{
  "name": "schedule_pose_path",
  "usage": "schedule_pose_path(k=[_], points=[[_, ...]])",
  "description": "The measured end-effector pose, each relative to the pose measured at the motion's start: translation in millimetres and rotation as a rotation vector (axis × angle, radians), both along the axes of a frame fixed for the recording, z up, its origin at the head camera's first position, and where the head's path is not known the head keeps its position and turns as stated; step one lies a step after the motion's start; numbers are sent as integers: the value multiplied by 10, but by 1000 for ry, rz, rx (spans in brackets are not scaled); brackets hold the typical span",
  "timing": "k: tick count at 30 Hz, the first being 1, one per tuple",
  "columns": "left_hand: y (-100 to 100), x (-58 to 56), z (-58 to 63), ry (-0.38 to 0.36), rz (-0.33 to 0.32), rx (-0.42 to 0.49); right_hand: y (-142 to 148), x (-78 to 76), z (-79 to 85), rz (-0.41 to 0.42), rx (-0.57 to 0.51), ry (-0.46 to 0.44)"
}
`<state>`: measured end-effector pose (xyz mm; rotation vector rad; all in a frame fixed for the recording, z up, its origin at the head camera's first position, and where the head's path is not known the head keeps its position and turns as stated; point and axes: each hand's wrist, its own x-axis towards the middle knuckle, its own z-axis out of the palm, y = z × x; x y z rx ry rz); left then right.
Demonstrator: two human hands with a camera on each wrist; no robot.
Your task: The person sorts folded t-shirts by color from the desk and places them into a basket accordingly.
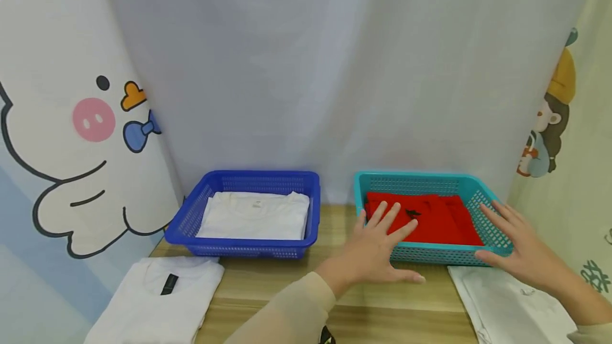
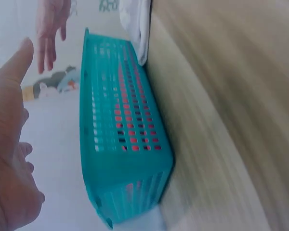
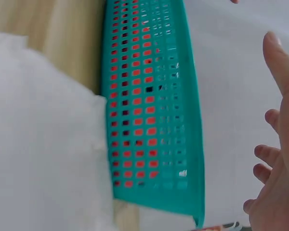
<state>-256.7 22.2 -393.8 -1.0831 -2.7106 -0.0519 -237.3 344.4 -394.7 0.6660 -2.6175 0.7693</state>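
Observation:
Folded red clothing (image 1: 430,222) with a small dark mark lies inside a teal basket (image 1: 430,254). In the head view my left hand (image 1: 375,251), fingers spread, overlaps the basket's front left corner. My right hand (image 1: 523,251) is at the basket's right side, its fingers spread as well. Neither hand holds anything. The left wrist view shows the teal basket's perforated side (image 2: 130,106) beyond my left thumb. From the right wrist, the same basket (image 3: 149,110) stands beside my right hand (image 3: 284,144), with red cloth showing through the holes.
A blue basket (image 1: 248,247) with a folded white shirt (image 1: 258,216) stands to the left on the wooden table (image 1: 268,291). Another folded white shirt (image 1: 162,296) with a black label lies at front left. Folded white clothing (image 1: 511,301) lies at front right. A pale curtain (image 1: 296,68) hangs behind.

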Motion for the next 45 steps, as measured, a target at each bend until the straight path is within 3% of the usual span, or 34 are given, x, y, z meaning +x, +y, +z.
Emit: schedule_pose_path(k=[3,8,12,15,21,23,27,35,45], points=[[93,180,-5,24,-72,-64,147,181,-99,-49,6,-15],[334,462,-96,19,-213,-183,369,355,-345,-186,28,45],[545,597,-217,-9,-307,-349,515,418,-573,-322,61,48],[717,642,-294,-29,-346,-444,628,421,-714,-402,111,-20],[1061,617,-466,-141,-351,-544,759,371,-1012,-461,314,-378],[1152,604,-522,-189,-339,-571,752,368,-1107,-470,347,-495],[1241,569,-591,-280,-338,-590,732,339,-1229,-491,358,-633],[1140,532,-689,-402,-349,-540,672,290,-1309,-490,402,-628],[1110,490,-724,-396,-381,-558,575,362,-1274,-481,362,-585]])
